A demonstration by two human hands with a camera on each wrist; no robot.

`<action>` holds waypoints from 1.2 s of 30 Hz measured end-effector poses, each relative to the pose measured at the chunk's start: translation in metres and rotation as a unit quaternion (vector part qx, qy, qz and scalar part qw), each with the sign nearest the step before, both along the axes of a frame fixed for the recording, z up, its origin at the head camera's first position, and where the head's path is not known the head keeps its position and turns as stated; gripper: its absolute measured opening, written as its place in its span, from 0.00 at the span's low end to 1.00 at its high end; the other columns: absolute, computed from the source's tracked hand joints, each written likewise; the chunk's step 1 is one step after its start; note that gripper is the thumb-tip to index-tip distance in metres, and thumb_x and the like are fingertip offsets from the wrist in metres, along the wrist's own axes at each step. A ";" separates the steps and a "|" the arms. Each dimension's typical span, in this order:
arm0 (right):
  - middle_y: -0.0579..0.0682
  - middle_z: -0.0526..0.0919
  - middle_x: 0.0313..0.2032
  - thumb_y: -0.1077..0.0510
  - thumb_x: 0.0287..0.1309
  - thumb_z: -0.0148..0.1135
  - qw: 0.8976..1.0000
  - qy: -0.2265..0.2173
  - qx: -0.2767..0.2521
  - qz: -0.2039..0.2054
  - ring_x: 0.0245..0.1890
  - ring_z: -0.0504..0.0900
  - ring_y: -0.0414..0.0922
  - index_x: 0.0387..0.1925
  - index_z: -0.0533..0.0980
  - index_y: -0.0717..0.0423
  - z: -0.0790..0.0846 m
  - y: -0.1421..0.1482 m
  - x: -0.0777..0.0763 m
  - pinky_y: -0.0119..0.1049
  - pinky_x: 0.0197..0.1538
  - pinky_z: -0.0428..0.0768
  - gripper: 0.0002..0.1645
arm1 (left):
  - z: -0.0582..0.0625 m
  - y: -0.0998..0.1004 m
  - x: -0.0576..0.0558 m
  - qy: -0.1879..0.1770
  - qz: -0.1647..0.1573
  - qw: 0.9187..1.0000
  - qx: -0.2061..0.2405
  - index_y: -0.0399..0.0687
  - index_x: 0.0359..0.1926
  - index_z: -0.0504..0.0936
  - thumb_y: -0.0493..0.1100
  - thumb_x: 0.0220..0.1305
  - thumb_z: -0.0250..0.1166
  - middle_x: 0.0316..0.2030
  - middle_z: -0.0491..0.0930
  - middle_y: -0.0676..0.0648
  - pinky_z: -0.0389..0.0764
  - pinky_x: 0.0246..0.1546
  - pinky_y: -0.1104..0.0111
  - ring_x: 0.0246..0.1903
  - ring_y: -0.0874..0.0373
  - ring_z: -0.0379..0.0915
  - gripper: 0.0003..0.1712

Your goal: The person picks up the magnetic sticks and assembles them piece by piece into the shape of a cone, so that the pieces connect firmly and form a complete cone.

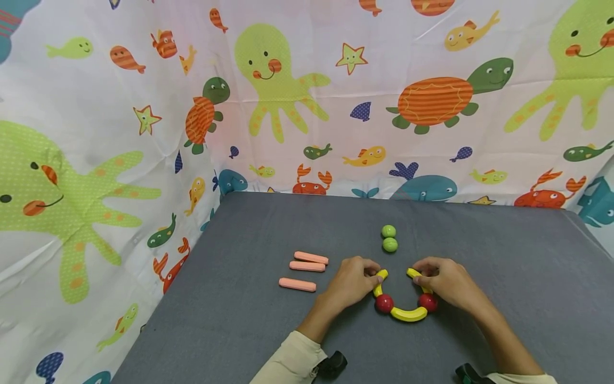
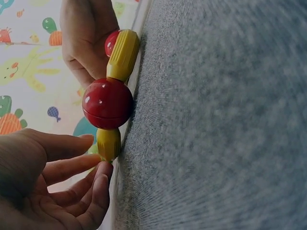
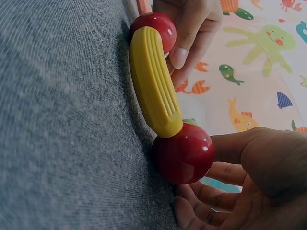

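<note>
Three yellow curved ridged pieces and two red balls form a U-shaped chain on the table. At the bottom lies the middle yellow curved piece (image 1: 409, 314), between the left red ball (image 1: 384, 303) and the right red ball (image 1: 428, 302). My left hand (image 1: 354, 280) pinches the left yellow curved piece (image 2: 109, 143) between thumb and fingers. With my right hand (image 1: 446, 280) I hold the right yellow curved piece (image 1: 413, 273) near its upper end. In the right wrist view, that piece is hidden behind the nearer red ball (image 3: 184, 154).
Several pink-orange sticks (image 1: 297, 284) lie left of my left hand. Two green balls (image 1: 390, 245) sit beyond the chain, one behind the other. The grey table (image 1: 230, 330) ends at a cloth backdrop (image 1: 307, 64) printed with sea animals.
</note>
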State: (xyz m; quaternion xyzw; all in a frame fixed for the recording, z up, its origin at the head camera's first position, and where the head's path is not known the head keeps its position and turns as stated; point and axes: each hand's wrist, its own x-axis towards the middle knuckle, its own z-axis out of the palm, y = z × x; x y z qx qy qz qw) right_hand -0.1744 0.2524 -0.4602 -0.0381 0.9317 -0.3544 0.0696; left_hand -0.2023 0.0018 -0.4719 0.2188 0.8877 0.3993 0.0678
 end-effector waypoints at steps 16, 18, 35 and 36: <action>0.47 0.82 0.34 0.53 0.65 0.73 1.000 -0.002 -0.010 -0.003 0.32 0.76 0.45 0.52 0.85 0.61 0.000 0.000 0.001 0.35 0.30 0.71 0.19 | 0.005 0.003 -0.015 0.064 -0.011 0.996 0.054 0.41 0.59 0.87 0.41 0.72 0.71 0.49 0.84 0.45 0.81 0.48 0.75 0.46 0.59 0.82 0.17; 0.47 0.81 0.33 0.53 0.65 0.73 1.000 0.000 -0.012 -0.002 0.32 0.75 0.45 0.52 0.85 0.61 0.000 0.000 0.002 0.35 0.29 0.70 0.19 | 0.007 0.005 -0.021 0.080 -0.013 0.995 0.057 0.41 0.60 0.87 0.41 0.72 0.71 0.50 0.84 0.43 0.82 0.51 0.73 0.48 0.56 0.83 0.18; 0.47 0.81 0.33 0.54 0.66 0.72 1.000 0.004 -0.018 0.002 0.31 0.75 0.45 0.52 0.85 0.61 -0.001 0.000 0.001 0.35 0.29 0.69 0.19 | 0.005 0.025 -0.058 0.034 -0.009 0.996 0.081 0.50 0.62 0.87 0.46 0.71 0.73 0.59 0.83 0.46 0.82 0.52 0.69 0.56 0.54 0.83 0.20; 0.47 0.81 0.33 0.54 0.66 0.73 1.000 0.004 -0.018 0.001 0.31 0.75 0.45 0.52 0.85 0.61 -0.001 0.000 0.001 0.35 0.29 0.69 0.19 | 0.004 0.026 -0.060 0.030 -0.012 0.996 0.079 0.50 0.62 0.87 0.46 0.72 0.72 0.59 0.84 0.47 0.82 0.52 0.69 0.56 0.54 0.82 0.20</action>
